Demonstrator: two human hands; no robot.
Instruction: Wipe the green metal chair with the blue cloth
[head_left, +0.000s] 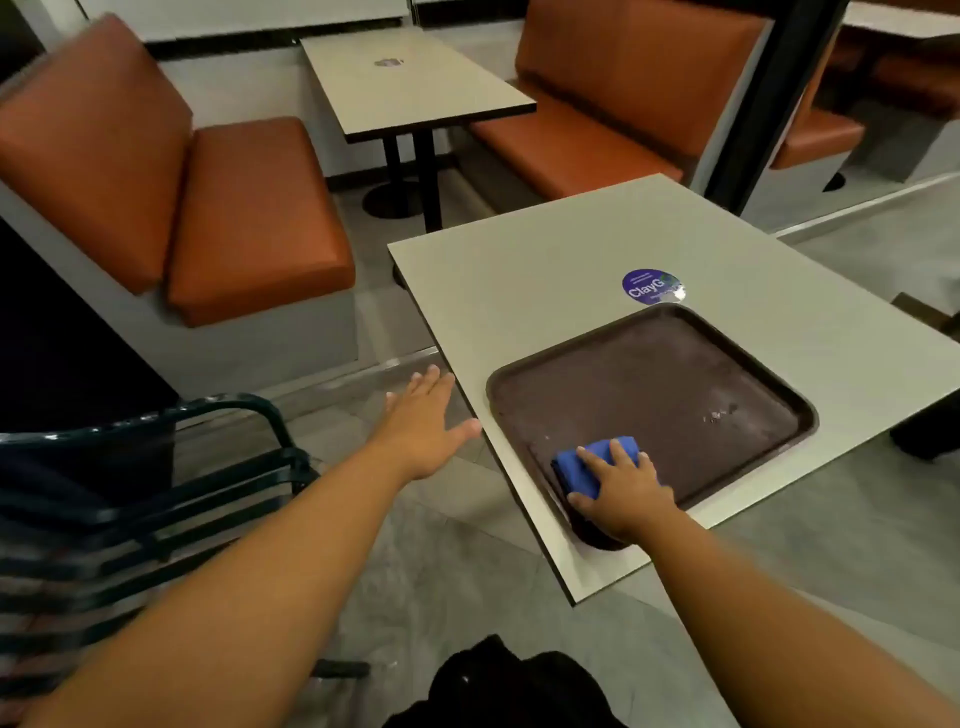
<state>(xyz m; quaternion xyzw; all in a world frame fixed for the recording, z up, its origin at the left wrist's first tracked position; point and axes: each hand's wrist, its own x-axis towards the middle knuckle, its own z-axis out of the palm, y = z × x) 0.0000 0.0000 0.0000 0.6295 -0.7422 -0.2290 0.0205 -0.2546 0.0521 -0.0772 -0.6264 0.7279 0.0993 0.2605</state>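
Wipe not started, by the look of it. Cloth (592, 462) sits folded on the tray's (675, 395) near-left corner, on the desk (519, 270). Right hand (621, 491) lies on top of it, fingers slightly bent over the far edge; can't tell if it's a real grip or just a press. Left hand (423, 421) is flat, fingers spread, holding nothing, hovering off the desk's left edge.

Chair (156, 478) is at 9 o'clock, low left, apart from both hands. Its slats run long from 8 to 2 o'clock; which way it faces I can't tell.

Left: lift cloth, carry it over to 9 o'clock, wipe.
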